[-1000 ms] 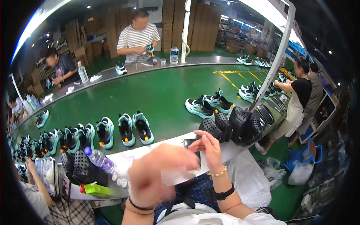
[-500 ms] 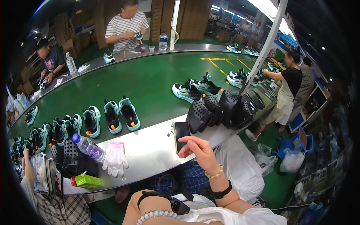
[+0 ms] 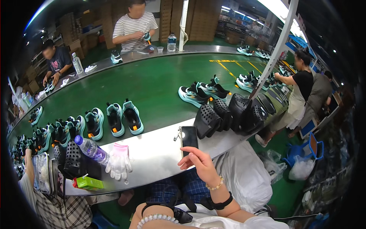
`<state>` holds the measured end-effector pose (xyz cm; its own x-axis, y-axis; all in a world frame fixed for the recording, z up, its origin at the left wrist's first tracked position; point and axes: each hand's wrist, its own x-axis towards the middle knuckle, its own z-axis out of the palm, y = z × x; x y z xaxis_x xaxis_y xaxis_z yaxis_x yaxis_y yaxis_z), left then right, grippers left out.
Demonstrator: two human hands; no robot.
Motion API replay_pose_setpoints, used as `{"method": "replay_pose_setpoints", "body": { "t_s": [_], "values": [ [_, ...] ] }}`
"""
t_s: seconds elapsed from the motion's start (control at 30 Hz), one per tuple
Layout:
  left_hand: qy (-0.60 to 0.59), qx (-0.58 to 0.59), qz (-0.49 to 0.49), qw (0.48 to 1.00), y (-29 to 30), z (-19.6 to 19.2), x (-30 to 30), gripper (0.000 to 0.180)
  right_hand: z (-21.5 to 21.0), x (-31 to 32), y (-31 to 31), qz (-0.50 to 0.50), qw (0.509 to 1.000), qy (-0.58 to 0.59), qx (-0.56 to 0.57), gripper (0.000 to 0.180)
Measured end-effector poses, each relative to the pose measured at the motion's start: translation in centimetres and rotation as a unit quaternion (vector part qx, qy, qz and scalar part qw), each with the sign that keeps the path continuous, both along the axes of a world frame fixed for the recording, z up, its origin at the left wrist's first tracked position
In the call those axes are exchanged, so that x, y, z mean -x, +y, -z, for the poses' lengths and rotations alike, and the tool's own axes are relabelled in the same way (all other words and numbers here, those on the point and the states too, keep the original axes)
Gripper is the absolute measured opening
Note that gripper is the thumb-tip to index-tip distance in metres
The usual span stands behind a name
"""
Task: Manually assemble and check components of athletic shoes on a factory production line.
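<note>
Left fingers: gone from above bench (image 3: 152, 164) | white glove (image 3: 118, 162): uncovered | phone (image 3: 189, 138): more exposed

A broad green work surface (image 3: 152, 82) edged with a metal ledge (image 3: 152, 152) stretches before you, a slanted white post (image 3: 277, 51) at right beneath bright strip lighting (image 3: 272, 7). Brown cardboard stacks (image 3: 204, 23) line the far side; a blue seat (image 3: 293, 154) stands on green floor (image 3: 282, 196) to your right.

The phone's screen (image 3: 189, 136) is black, the glove (image 3: 119, 163) white and pink, the belt (image 3: 152, 86) green.
</note>
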<state>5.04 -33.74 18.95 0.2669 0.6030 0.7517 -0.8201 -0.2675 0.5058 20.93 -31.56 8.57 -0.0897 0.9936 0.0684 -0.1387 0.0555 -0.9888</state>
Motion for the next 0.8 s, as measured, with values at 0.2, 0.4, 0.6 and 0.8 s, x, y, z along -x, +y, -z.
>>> {"method": "replay_pose_setpoints", "body": {
  "t_s": [0.2,0.4,0.6,0.8],
  "values": [
    [0.043,0.015,0.001,0.999,3.0,2.0,-0.3,0.013,1.5,-2.0,0.1,0.044,0.998,0.032,0.008,0.031],
    [0.255,0.245,-0.177,0.918,6.4,5.9,-1.2,0.017,-4.4,-1.7,2.1,0.152,0.957,-0.164,-0.184,0.018],
    [0.253,0.182,-0.195,0.93,6.4,6.5,-2.1,0.021,-5.8,-1.1,2.8,0.194,0.855,-0.313,-0.365,0.016],
    [0.181,0.15,-0.169,0.957,5.3,6.2,-1.5,0.021,-6.2,-1.0,2.8,0.178,0.814,-0.28,-0.476,0.02]
  ]
}}
